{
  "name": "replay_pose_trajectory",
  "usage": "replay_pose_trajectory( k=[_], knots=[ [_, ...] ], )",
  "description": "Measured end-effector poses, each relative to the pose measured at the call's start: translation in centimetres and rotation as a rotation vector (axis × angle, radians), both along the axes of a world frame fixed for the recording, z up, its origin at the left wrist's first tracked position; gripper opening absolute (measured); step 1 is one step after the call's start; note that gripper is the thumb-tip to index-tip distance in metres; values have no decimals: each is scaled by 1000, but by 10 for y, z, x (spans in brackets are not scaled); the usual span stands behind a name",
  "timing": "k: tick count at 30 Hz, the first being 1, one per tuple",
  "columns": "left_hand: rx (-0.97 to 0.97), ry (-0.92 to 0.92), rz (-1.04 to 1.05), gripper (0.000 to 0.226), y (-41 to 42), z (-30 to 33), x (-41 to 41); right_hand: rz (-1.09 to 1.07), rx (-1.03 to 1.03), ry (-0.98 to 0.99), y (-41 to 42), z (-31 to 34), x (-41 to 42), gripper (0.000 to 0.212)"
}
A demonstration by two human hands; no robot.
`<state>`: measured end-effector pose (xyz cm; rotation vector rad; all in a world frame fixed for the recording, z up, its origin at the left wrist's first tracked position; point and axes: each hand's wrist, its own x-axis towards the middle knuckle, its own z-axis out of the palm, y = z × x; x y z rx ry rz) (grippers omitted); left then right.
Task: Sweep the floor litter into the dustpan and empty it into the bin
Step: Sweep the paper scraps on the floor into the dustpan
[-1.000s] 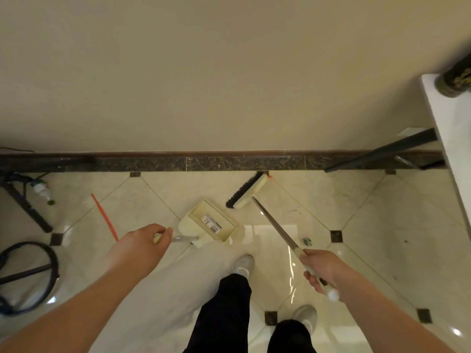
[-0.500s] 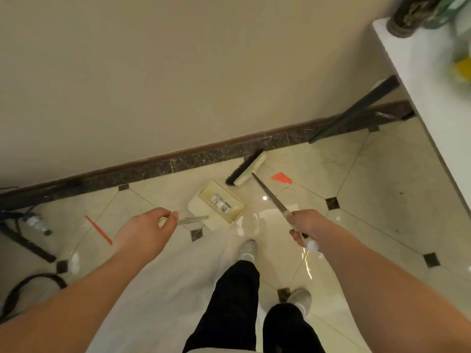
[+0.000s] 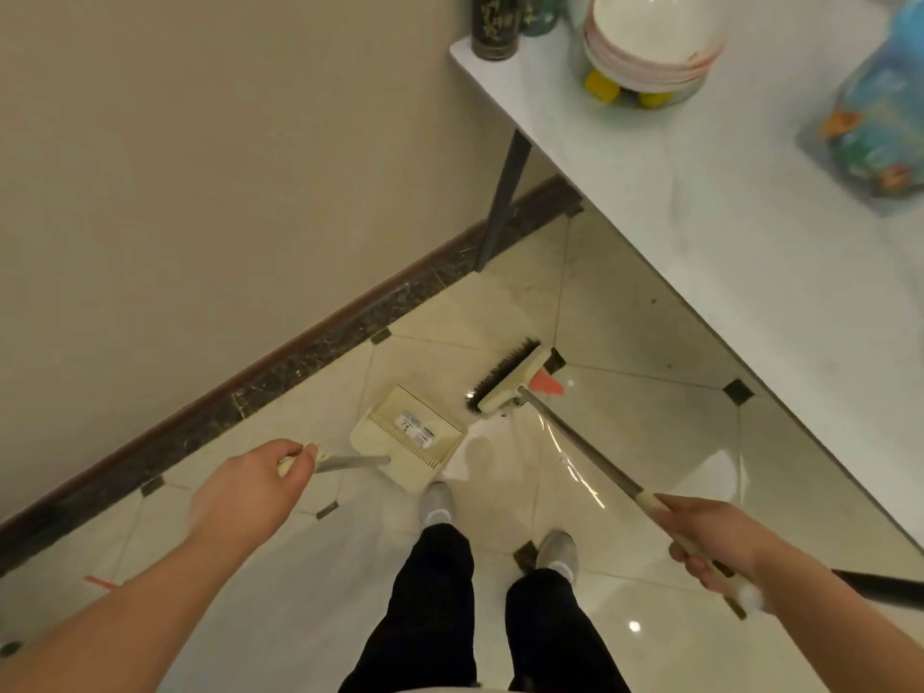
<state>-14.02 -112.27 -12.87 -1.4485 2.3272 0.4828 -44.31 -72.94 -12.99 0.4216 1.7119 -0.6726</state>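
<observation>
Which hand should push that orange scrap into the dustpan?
Right. The right hand grips the broom, whose head sits beside the orange scrap. The left hand only holds the dustpan.

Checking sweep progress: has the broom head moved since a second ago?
Yes. The broom head has left the baseboard and now sits beside the orange scrap, nearer the table leg.

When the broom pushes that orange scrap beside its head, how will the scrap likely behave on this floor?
The orange scrap looks thin and flat, so it is probably very light and may skid easily across the glossy tiled floor. Lying flat, it might slip under the bristles of the broom rather than ride ahead. It is unlikely to roll.
</observation>
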Motion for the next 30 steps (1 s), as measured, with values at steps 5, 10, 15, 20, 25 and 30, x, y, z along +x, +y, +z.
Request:
replay_pose_trajectory(
  k=[5, 10, 15, 20, 25, 30],
  knots=[
    [-3, 0, -60, 45, 32, 3, -36, -18, -93, 53, -12, -28, -20, 42],
    [-15, -29, -172, 40, 75, 11, -69, -15, -66, 2, -38, -81, -30, 40],
    [-36, -55, -275, 42, 119, 18, -85, -14, -5, 0, 50, -77, -10, 41],
    [-41, -76, -343, 43, 140, 17, -100, -221, -114, -1, 131, -38, 14, 43],
    [-50, -92, -390, 43, 150, 10, -114, -30, -36, 263, 160, -16, 21, 42],
    [-22, -79, -443, 44, 143, -1, -124, 531, 257, 491, 133, -41, -7, 56]
  ],
)
